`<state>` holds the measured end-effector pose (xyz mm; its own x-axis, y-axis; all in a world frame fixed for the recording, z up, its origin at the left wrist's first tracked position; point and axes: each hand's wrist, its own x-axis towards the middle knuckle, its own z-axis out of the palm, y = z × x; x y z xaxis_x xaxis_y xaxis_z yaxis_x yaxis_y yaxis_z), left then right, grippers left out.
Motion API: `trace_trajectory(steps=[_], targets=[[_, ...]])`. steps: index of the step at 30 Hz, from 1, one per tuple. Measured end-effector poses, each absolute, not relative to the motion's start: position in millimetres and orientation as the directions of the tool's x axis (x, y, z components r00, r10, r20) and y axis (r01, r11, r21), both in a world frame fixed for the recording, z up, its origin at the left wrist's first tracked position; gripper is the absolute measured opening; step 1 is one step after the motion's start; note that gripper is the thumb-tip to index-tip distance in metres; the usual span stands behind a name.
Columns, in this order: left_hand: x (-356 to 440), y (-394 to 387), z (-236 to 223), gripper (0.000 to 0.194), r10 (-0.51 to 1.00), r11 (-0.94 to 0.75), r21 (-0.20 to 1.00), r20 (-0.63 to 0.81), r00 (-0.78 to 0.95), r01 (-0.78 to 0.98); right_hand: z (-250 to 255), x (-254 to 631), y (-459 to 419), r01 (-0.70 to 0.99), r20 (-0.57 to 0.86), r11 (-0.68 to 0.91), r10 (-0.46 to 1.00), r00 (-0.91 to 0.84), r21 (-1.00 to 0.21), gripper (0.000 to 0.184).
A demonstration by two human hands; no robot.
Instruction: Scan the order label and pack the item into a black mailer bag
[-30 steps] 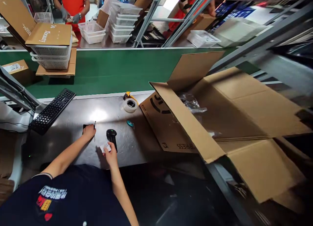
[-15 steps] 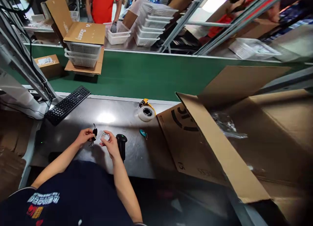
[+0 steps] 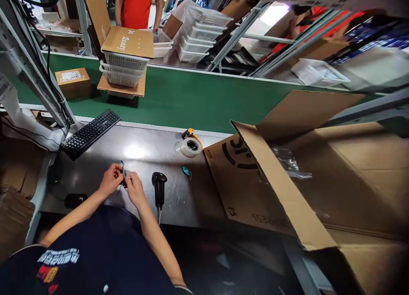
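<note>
Close together above the metal bench, my left hand (image 3: 110, 180) and my right hand (image 3: 135, 189) are both closed. Pinched in the left fingers is a small black item with thin cords (image 3: 122, 183), mostly covered by the hands. A small white label (image 3: 127, 173) sits between my right thumb and fingers, against the black item; whether it is stuck on cannot be made out. Just right of my right hand stands a black barcode scanner (image 3: 159, 185) with its cable. A black mouse (image 3: 75, 200) lies by my left forearm.
A keyboard (image 3: 91, 133), a tape roll with a yellow dispenser (image 3: 191, 147) and a small teal item (image 3: 186, 172) rest on the bench. A large open carton (image 3: 252, 180) occupies the right. Beyond, a green conveyor (image 3: 185, 99) carries stacked baskets (image 3: 123, 75) and a box (image 3: 74, 84).
My right hand has moved left, bringing the white label up to the black item in my left hand. The label was apart and more visible before. The view has shifted slightly.
</note>
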<state>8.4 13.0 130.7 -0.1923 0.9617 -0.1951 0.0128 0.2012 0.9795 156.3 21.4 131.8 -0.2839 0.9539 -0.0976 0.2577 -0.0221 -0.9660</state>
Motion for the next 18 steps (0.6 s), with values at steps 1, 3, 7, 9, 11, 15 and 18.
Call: trace_trajectory(steps=[1, 3, 7, 9, 11, 15, 18], targets=[[8.5, 13.2, 130.4, 0.027, 0.96, 0.192, 0.981, -0.182, -0.211, 0.026, 132.4, 152.8, 18.9, 0.278, -0.061, 0.021, 0.958, -0.281, -0.96, 0.031], [6.6, 13.9, 129.0, 0.035, 0.965, 0.189, 0.981, -0.194, -0.173, -0.05, 132.3, 149.8, 17.7, 0.215, -0.081, -0.024, 0.962, -0.262, -0.976, 0.028], [-1.5, 14.5, 127.5, 0.048, 0.978, 0.187, 0.952, -0.204, -0.047, -0.243, 134.1, 160.5, 28.2, -0.025, -0.246, -0.257, 0.947, -0.204, -0.966, 0.037], [-4.5, 13.1, 130.8, 0.047, 0.978, 0.165, 0.961, -0.188, -0.085, -0.224, 141.4, 168.2, 33.1, -0.074, -0.282, -0.298, 0.944, -0.171, -0.952, 0.038], [-5.2, 10.6, 137.6, 0.044, 0.983, 0.137, 0.977, -0.155, -0.101, -0.166, 153.3, 171.8, 33.2, -0.081, -0.308, -0.33, 0.929, -0.206, -0.94, 0.037], [-1.9, 3.4, 155.6, 0.041, 0.998, 0.055, 0.992, -0.056, -0.012, -0.115, 176.6, 166.5, 22.9, -0.056, -0.342, -0.386, 0.868, -0.36, -0.921, 0.037], [-0.6, -2.1, 163.9, 0.043, 0.999, 0.039, 0.989, -0.035, 0.028, -0.143, 182.8, 163.4, 16.9, -0.052, -0.36, -0.401, 0.866, -0.348, -0.914, 0.041]])
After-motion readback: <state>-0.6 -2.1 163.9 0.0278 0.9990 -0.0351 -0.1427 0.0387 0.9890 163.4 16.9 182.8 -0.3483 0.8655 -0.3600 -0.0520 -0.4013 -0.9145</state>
